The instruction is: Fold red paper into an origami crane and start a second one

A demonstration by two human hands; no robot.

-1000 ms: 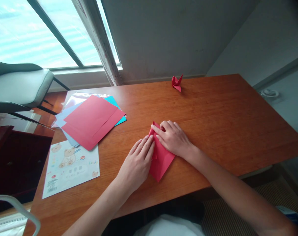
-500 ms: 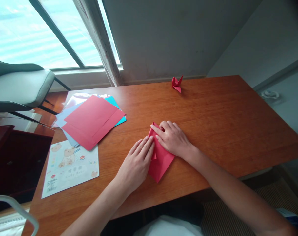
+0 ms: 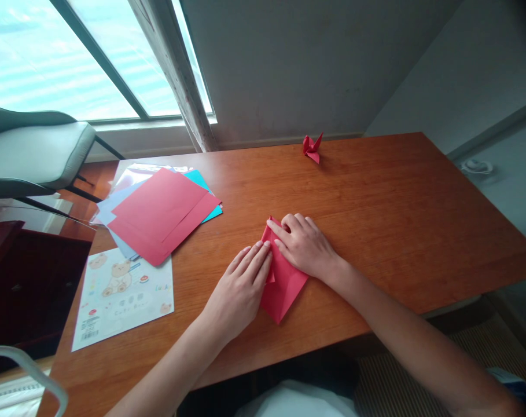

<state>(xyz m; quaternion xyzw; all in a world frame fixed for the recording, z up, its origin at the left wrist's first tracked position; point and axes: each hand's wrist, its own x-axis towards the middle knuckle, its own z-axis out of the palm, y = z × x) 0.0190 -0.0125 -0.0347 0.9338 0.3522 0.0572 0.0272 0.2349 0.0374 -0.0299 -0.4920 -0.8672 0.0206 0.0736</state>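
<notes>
A red sheet of origami paper (image 3: 284,292) lies on the table in front of me, partly folded, with its narrow point away from me and a broader corner towards me. My left hand (image 3: 244,282) rests over its left edge, fingers close together and laid flat on a fold. From the right, my right hand (image 3: 305,244) presses a stretched index finger on the paper near the far point, its other fingers loosely bent. Both hands press the sheet without gripping it. Part of the left fold is hidden under my left fingers.
A red folded paper crane (image 3: 312,148) stands near the wooden table's (image 3: 375,191) far edge. Red sheets (image 3: 162,214) lie over blue ones at the left, above a white bear-printed sheet (image 3: 126,295). A pale chair (image 3: 41,150) stands by the window.
</notes>
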